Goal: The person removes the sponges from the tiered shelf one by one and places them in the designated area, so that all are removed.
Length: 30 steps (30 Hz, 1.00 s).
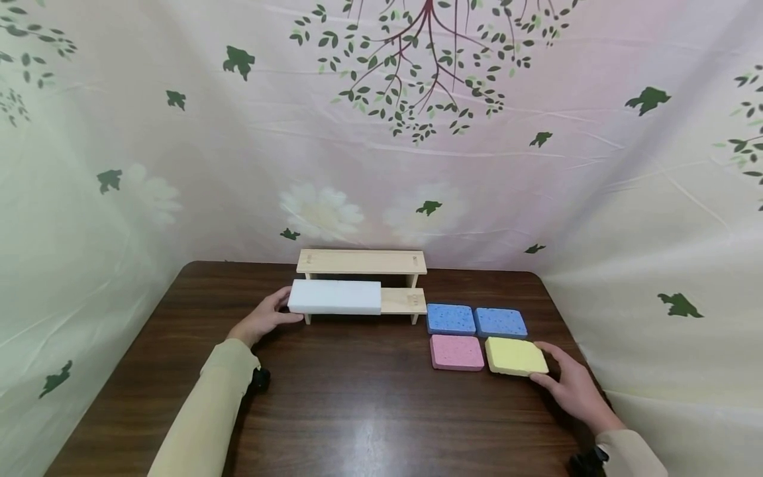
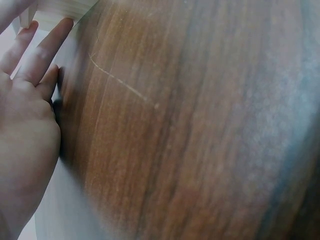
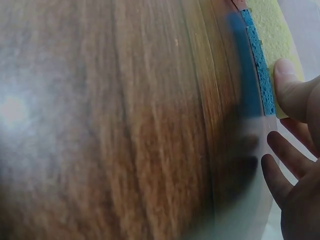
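A small two-step wooden rack (image 1: 404,301) stands at the table's back, with a white rectangular block (image 1: 335,297) lying on its lower step. At the left end of block and step is my left hand (image 1: 265,317), thumb at the front. Its other fingers look fairly straight in the left wrist view, fingertips (image 2: 66,24) by the rack's wood. My right hand (image 1: 575,383) pinches a yellow sponge (image 1: 516,356) by its right end. In the right wrist view, the thumb (image 3: 286,70) presses on this sponge, and two fingers are spread free below.
Two blue sponges (image 1: 451,319) lie side by side right of the rack. A pink sponge (image 1: 456,352) lies in front of them, left of the yellow one. A printed cloth (image 1: 369,165) hangs behind and beside the dark wooden table (image 1: 357,404).
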Each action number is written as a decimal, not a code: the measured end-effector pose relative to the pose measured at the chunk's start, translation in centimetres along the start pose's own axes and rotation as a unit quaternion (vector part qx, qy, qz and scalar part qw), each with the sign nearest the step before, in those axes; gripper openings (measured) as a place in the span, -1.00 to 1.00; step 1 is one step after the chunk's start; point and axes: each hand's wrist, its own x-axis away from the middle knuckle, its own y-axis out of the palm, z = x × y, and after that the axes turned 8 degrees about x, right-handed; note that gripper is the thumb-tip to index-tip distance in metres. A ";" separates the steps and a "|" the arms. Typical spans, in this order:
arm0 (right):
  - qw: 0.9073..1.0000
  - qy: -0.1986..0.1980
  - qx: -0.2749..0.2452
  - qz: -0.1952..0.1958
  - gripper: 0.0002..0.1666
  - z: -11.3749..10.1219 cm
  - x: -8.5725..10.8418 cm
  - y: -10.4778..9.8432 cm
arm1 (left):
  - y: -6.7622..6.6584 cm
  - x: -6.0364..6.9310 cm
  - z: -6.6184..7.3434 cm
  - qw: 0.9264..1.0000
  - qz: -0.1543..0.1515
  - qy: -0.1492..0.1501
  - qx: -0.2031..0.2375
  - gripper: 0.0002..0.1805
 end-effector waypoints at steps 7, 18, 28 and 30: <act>1.000 0.011 0.003 -0.020 -0.20 0.3 -0.5 0.4 | 0.0 0.0 0.0 1.000 -0.001 -0.013 0.000 0.04; 0.998 0.010 0.017 -0.054 -0.19 0.2 -1.2 0.6 | 0.1 0.4 0.4 1.000 0.000 -0.001 0.002 0.01; 0.996 0.021 0.026 -0.086 -0.11 0.3 -1.5 0.6 | 0.3 0.6 0.8 1.000 0.005 -0.006 -0.003 0.01; 0.996 0.022 0.027 -0.086 -0.10 0.2 -1.5 0.6 | 0.3 0.6 0.8 1.000 0.005 -0.005 -0.003 0.01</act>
